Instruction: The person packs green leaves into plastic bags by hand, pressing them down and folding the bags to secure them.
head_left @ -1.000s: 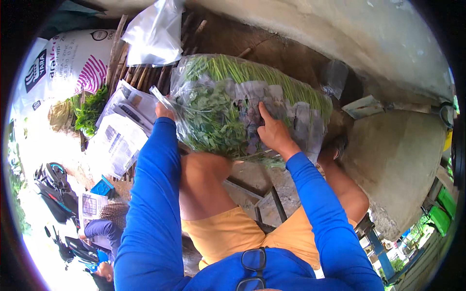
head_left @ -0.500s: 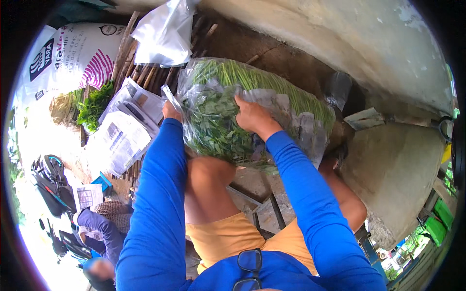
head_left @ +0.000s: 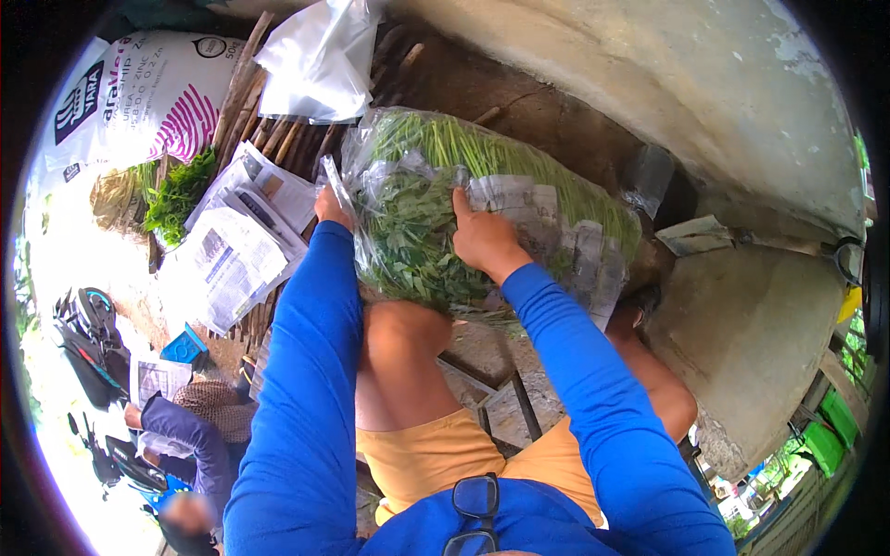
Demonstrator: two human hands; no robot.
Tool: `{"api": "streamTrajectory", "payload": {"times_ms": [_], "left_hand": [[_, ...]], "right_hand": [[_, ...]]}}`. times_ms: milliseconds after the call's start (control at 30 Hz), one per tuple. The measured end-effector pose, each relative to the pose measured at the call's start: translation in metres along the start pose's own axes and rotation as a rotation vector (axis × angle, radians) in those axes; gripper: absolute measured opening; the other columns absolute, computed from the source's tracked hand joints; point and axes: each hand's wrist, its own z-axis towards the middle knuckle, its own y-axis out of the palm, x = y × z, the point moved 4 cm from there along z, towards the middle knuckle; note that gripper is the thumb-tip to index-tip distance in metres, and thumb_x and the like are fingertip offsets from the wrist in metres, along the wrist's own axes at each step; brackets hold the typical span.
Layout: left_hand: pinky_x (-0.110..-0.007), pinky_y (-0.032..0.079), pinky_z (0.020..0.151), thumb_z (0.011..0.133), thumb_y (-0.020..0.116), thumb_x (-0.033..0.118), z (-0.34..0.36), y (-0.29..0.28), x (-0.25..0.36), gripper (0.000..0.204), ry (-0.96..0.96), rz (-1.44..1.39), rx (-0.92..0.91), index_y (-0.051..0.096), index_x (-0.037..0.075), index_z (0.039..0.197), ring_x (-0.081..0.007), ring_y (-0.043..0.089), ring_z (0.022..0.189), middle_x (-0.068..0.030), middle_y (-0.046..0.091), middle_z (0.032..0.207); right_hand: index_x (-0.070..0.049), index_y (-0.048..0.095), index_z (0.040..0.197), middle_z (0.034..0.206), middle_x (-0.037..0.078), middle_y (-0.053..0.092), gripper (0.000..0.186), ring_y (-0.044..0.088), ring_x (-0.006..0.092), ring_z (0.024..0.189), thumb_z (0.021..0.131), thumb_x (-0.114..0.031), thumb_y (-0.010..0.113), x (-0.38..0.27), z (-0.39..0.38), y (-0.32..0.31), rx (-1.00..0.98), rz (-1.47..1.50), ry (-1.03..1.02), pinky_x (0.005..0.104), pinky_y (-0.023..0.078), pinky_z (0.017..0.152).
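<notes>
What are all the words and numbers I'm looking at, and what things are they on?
I won't copy out words, brands or numbers, but here's where print shows:
White sack with pink curved lines: big dark lettering, plus pale letters on a dark patch.
Stacked newspapers: too small and blurred.
Grey paper in the clear bag of greens: too blurred.
Sheet by another person: too small.

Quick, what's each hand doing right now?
Left hand: closed, gripping the edge of a clear plastic bag of leafy green stems.
Right hand: index finger extended over the bag; any grip cannot be told.
</notes>
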Motion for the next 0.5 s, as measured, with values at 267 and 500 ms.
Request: {"api": "streamTrajectory", "payload": {"times_ms": [267,500], "left_hand": [[-0.046,0.053,0.077,0.078,0.068,0.016,0.041,-0.025,0.002,0.02,0.777,1.468,0.0,0.064,0.007,0.096,-0.0374,0.069,0.092,-0.0161,0.071,0.095],[-0.049,0.053,0.076,0.071,0.073,0.011,0.066,-0.059,0.015,0.027,0.811,1.305,0.029,0.061,0.007,0.095,-0.0403,0.068,0.092,-0.0185,0.07,0.09]], "right_hand": [[0.002,0.021,0.156,0.098,0.03,0.07,0.075,0.069,0.0447,0.087,0.087,-0.013,0.046,-0.012,0.002,-0.001,-0.038,0.033,-0.02,0.0552,0.053,0.08],[0.004,0.018,0.156,0.094,0.031,0.069,0.076,0.068,0.0457,0.084,0.087,-0.012,0.045,-0.032,-0.001,0.0,0.007,-0.001,-0.073,0.0557,0.053,0.077]]}}
